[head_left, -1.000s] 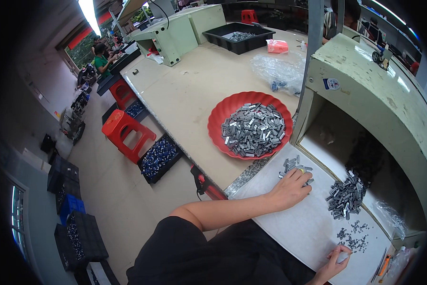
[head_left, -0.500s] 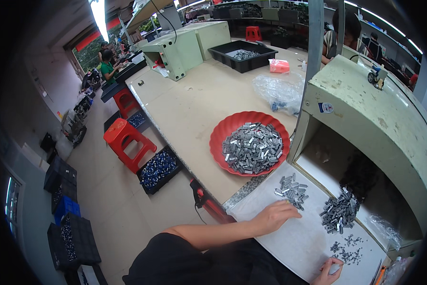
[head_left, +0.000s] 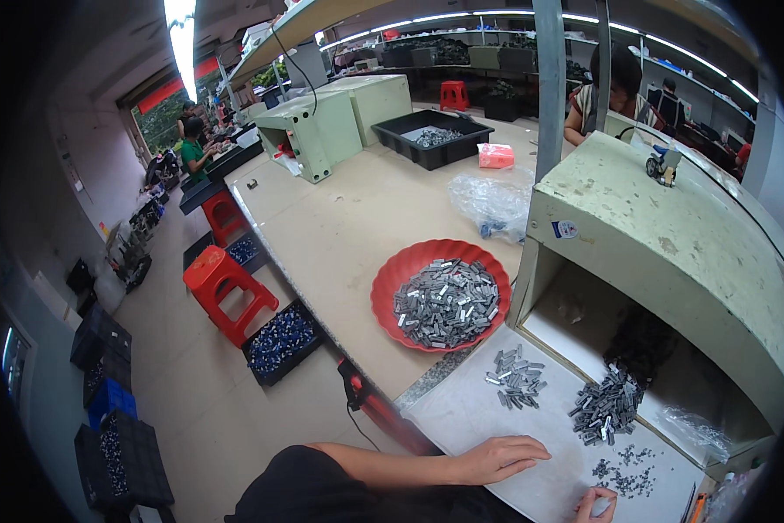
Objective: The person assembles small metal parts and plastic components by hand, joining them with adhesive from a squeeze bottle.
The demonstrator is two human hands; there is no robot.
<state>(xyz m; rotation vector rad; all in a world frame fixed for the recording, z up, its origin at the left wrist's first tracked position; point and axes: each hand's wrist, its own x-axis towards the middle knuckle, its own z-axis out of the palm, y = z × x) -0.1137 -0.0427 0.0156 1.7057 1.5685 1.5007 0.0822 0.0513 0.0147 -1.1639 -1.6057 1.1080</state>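
Observation:
My left hand [head_left: 502,458] lies over the white work sheet [head_left: 444,405], palm down with its fingers stretched out, and no held object shows. My right hand [head_left: 596,505] is at the sheet's near edge, fingers closed in a pinch; what they hold, if anything, I cannot make out. Beyond my left hand is a small loose group of grey metal pieces [head_left: 516,377]. To the right sits a denser heap of dark metal pieces [head_left: 606,404]. Just beyond my right hand, tiny dark parts [head_left: 626,473] are scattered on the sheet.
A red scalloped bowl [head_left: 383,305] full of grey metal pieces stands beyond the sheet. A pale green curved housing [head_left: 671,227] rises at the right. Clear plastic bags [head_left: 488,205], a black tray [head_left: 436,152] and a red stool [head_left: 226,292] surround the bench. A person [head_left: 614,91] sits opposite.
My left hand has drawn back toward me, away from the small group of metal pieces, and its fingers lie flatter. My right hand stays pinched near the same spot. The head view has tilted up slightly.

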